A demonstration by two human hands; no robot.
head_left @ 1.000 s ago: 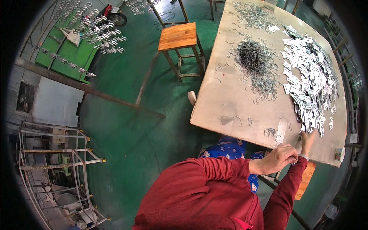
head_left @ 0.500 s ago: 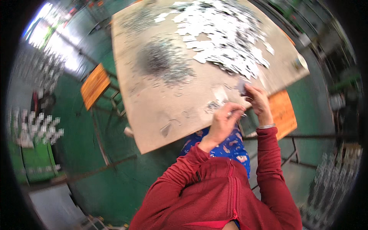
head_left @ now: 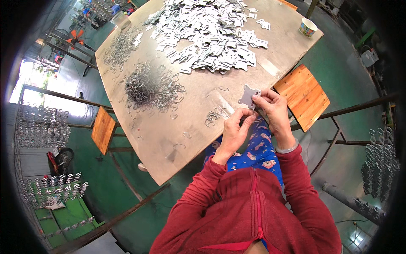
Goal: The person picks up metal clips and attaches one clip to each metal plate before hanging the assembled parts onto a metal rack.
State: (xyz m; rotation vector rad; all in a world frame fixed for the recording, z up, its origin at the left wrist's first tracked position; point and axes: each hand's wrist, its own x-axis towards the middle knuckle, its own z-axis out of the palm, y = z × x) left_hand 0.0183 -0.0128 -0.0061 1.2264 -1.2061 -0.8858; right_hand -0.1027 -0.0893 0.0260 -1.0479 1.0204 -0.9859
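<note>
A flat grey metal plate (head_left: pixel 249 97) with a notched outline is pinched in my right hand (head_left: pixel 275 111), held over the table's near edge. Just left of it, my left hand (head_left: pixel 235 132) has thumb and forefinger pressed together at the plate's lower edge; whatever they pinch is too small to make out. Several wire rings (head_left: pixel 215 117) lie loose on the table beside my left hand. Farther left is a dense heap of bent wire rings (head_left: pixel 141 89). A wide pile of similar shiny plates (head_left: pixel 220 40) spreads over the far part of the table.
The brown table (head_left: pixel 156 144) has its near corner at my left. A paper cup (head_left: pixel 308 27) stands at the far right edge. Wooden stools flank it, one at right (head_left: pixel 304 97), one at left (head_left: pixel 103 130). Metal parts hang on racks at left (head_left: pixel 42 127) and right (head_left: pixel 380 163).
My hands have come closer together, and the plate in my right hand now shows its flat face. The whole view has swung, so the table and piles sit farther left; the earlier frame is blurred.
</note>
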